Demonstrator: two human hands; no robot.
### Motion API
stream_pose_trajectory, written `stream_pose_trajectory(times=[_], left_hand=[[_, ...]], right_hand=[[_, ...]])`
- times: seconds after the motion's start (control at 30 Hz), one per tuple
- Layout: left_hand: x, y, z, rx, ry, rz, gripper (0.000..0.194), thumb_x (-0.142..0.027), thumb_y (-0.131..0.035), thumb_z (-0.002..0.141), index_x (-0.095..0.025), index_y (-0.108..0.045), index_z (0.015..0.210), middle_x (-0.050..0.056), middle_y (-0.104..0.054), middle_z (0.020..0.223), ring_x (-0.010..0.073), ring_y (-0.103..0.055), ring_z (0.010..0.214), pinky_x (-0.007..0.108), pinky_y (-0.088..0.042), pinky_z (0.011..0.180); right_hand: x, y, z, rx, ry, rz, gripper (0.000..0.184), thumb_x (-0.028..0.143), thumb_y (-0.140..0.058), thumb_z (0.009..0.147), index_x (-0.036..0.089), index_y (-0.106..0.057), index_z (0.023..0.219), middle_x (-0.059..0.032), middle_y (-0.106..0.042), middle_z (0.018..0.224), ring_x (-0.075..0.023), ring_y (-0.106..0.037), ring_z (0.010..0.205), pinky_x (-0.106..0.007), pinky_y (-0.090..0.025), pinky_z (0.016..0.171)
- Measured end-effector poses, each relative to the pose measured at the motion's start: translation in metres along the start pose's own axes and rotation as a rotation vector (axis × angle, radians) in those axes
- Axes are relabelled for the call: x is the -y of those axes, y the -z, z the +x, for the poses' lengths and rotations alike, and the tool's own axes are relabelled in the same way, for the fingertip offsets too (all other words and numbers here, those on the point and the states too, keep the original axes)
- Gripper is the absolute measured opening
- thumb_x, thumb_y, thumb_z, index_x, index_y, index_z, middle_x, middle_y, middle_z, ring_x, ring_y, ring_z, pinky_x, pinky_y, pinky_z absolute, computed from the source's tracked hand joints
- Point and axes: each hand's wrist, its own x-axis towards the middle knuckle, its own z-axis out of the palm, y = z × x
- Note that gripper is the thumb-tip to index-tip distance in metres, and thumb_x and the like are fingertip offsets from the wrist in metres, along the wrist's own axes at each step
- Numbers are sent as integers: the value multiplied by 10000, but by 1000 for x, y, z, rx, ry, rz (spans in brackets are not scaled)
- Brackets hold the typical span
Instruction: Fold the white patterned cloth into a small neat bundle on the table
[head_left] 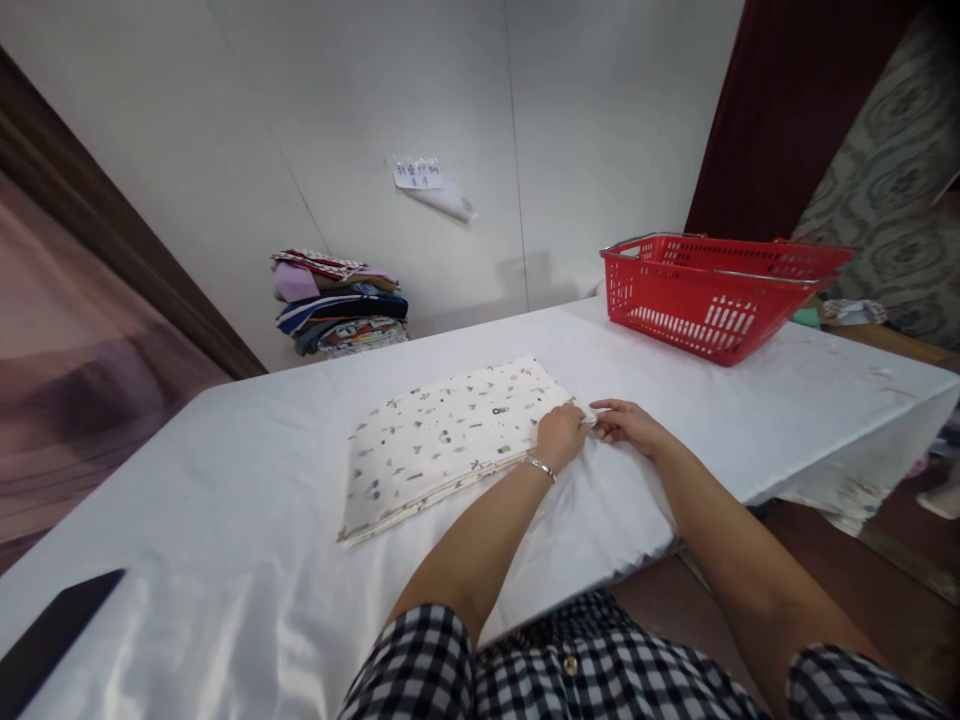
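Note:
A folded white cloth [442, 430] printed with small scattered figures lies flat on the white-covered table [247, 520]. Its layers show along the near edge. At its right corner, my left hand [561, 437], with a silver bracelet at the wrist, grips the fabric with curled fingers, their tips partly hidden. My right hand [628, 424] meets it from the right, thumb and fingers pinching the same corner, the index finger stretched out above.
A red plastic basket [675, 300] with metal handles stands at the table's back right. Behind the back edge, against the wall, rises a stack of folded fabrics [341, 305]. A dark flat object [56, 635] lies at the near left. Pink curtains [82, 380] hang at the left.

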Motion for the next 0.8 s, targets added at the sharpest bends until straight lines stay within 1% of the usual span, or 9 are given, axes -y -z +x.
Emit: stream_pose_trajectory(times=[0.2, 0.33, 0.57, 0.7, 0.8], left_hand=[[2, -1, 1, -3, 30, -51, 183, -325, -500, 918, -197, -631, 912, 36, -645, 980, 175, -574, 950, 289, -455, 812], [2, -2, 2, -12, 42, -58, 197, -333, -487, 925, -197, -629, 905, 37, -648, 982, 174, -576, 947, 288, -454, 807], [-1, -3, 1, -10, 36, 1, 198, -323, -481, 924, -194, -630, 908, 47, -644, 983, 185, -575, 962, 297, -462, 814], [-5, -2, 0, 6, 12, 58, 228, -325, -455, 935, -186, -636, 931, 68, -639, 1008, 201, -575, 977, 318, -466, 825], [-9, -2, -1, 32, -4, 92, 233, -287, -438, 939, -175, -639, 970, 86, -637, 1025, 213, -572, 997, 333, -465, 831]], right_hand=[[-3, 2, 0, 23, 31, -9, 319, 137, -634, 761, 147, -588, 1076, -21, -676, 663, -117, -615, 557, -203, -516, 501], [-5, 1, 2, 26, 55, -18, 315, 138, -654, 748, 149, -590, 1057, -16, -675, 659, -114, -605, 535, -200, -511, 479], [-3, -2, 1, 11, 57, -20, 301, 123, -648, 752, 151, -589, 1046, -15, -675, 656, -111, -604, 525, -192, -498, 462], [-2, -5, 0, -23, 27, 7, 289, 218, -628, 818, 159, -579, 1096, -32, -688, 715, -118, -624, 560, -203, -508, 480], [-3, -9, 1, -68, 41, -82, 313, 303, -644, 835, 163, -586, 1109, -29, -683, 714, -114, -609, 544, -198, -489, 457]])
